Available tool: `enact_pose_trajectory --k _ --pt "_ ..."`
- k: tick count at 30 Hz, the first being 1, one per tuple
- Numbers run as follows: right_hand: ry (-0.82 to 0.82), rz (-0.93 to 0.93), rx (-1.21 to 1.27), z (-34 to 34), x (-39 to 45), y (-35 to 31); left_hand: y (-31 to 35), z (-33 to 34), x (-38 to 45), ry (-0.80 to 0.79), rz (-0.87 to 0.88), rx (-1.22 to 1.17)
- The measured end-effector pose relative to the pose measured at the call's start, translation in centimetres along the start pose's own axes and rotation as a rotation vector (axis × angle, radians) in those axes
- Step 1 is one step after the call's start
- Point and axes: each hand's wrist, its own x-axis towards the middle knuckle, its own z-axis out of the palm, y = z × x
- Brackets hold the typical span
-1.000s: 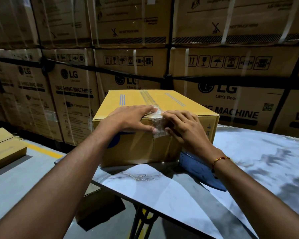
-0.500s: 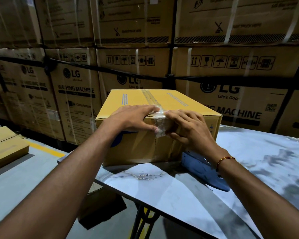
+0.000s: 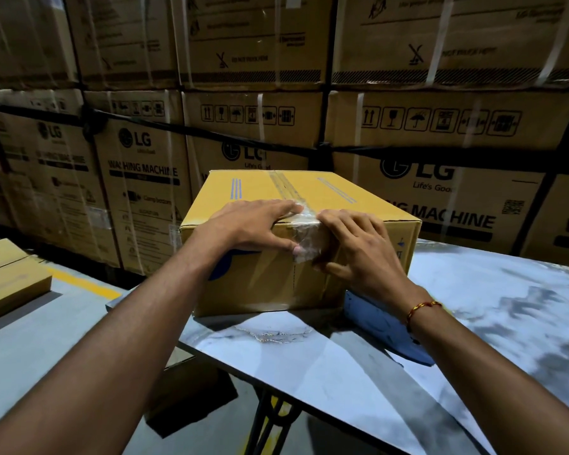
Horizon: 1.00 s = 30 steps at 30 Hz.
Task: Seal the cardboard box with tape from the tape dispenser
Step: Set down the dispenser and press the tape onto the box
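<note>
Two rows of large stacked cartons (image 3: 440,133), printed with washing-machine lettering and bound by dark straps, are filling the whole upper half of the frame as I am watching. Below them, the table (image 3: 506,307) with its pale, mottled top is running from the lower centre out to the right edge. At the centre of the frame, the cardboard box (image 3: 263,277) is sitting on that table, its top flaps closed and a strip of clear tape (image 3: 304,239) running along the top seam and folding over the near edge onto the front face, where it is looking crumpled. I am seeing the left hand (image 3: 247,226) lying spread and flat over the near top edge, its thumb pressing the tape end against the front face. Just beside it, the right hand (image 3: 358,247) is resting with fingers spread on the same edge, its thumb below the tape; neither hand is gripping anything. A blue object (image 3: 385,320) is lying on the table against the box's near right corner, partly hidden by the right forearm; I cannot tell what it is. At the right wrist, a thin red-and-gold bracelet (image 3: 422,308) is showing.
</note>
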Motion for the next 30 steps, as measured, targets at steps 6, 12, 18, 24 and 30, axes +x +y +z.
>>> enact_pose_trajectory --k 6,12,18,24,30 --pt "0.105 0.089 0.059 0.7 0.4 -1.0 -0.1 0.0 0.0 0.001 0.006 -0.001" --pt "0.054 -0.002 -0.002 0.5 0.1 -0.4 -0.1 0.1 0.0 0.007 0.001 -0.012" --pt "0.086 0.049 0.050 0.5 0.1 -0.7 -0.1 0.3 0.1 -0.001 0.000 -0.005" --pt "0.159 0.102 0.089 1.4 0.3 -1.1 -0.1 0.1 0.1 0.001 0.004 -0.020" --pt "0.204 0.129 0.075 1.9 0.4 -1.5 -0.1 0.1 0.0 0.008 0.008 -0.012"
